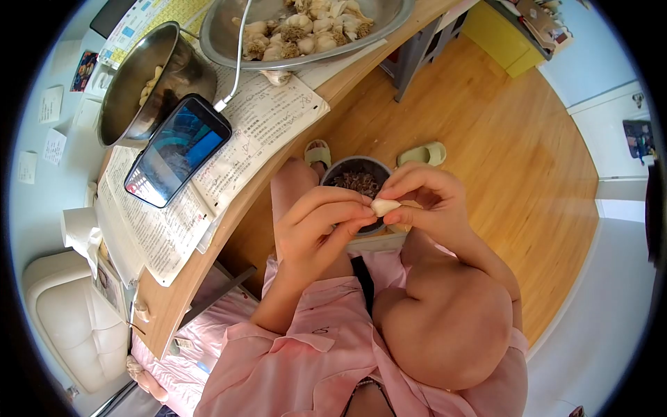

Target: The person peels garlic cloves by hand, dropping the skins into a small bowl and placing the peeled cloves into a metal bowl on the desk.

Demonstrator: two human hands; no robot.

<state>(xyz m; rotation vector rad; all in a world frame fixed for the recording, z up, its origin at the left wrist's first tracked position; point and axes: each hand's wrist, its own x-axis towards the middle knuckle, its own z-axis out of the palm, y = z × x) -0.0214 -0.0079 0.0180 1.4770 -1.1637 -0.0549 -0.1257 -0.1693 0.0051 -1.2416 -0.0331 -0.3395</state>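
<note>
Over my lap, a pale garlic clove (384, 206) is held between the fingertips of both hands. My left hand (316, 226) is closed in a pinch on the clove's left end. From the other side, my right hand (434, 201) pinches it with thumb and forefinger, and a bit of thin skin shows by the thumb. Below the hands a grey bin (325, 179) stands on the floor, with dark brownish scraps inside; the hands hide part of it.
On the desk (240, 226) at left are a metal bowl (229, 43) of garlic bulbs, a steel pot (191, 76) with some cloves, and a phone (179, 149) on a white cable, lying over printed sheets (260, 118). Green slippers (424, 154) sit near the bin.
</note>
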